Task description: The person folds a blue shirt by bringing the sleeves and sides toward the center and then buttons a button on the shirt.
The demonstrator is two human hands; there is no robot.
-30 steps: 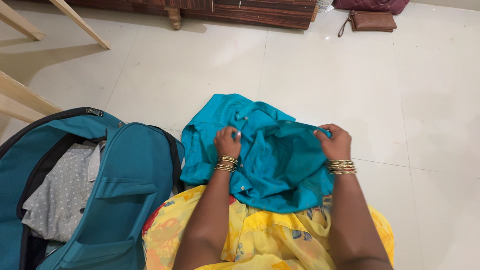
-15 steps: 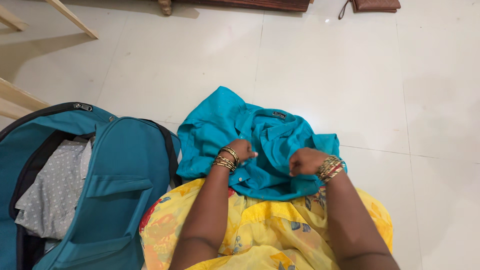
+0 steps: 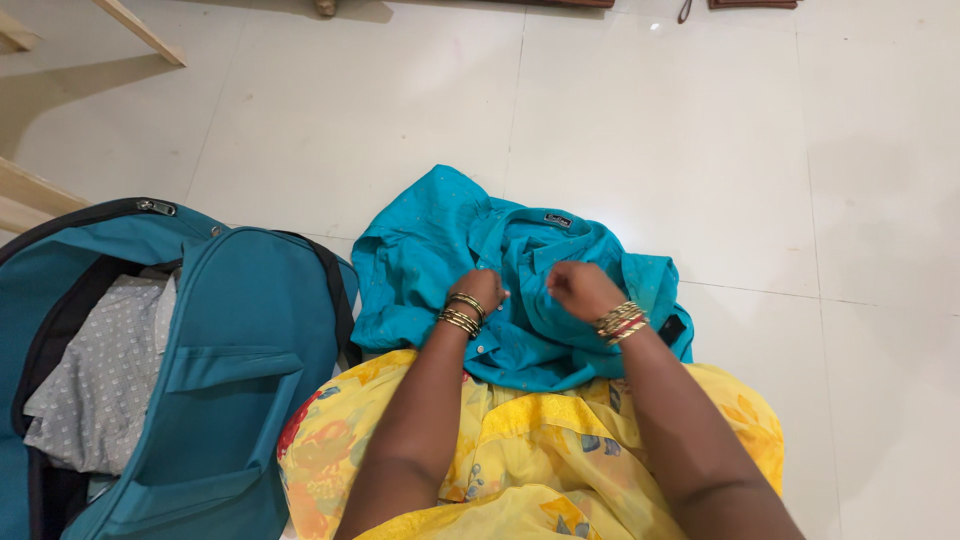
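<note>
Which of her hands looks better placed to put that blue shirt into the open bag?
Probably the left hand. It grips the blue shirt on the side nearer the open teal bag, which lies to the person's left. The right hand also grips the shirt but sits farther from the bag.

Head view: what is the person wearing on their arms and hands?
Both forearms are bare, with no sleeves in view. The left hand has a stack of thin gold-coloured bangles at the wrist. The right hand has a similar stack of gold-coloured bangles, with at least one reddish one among them. No rings or gloves can be made out.
</note>
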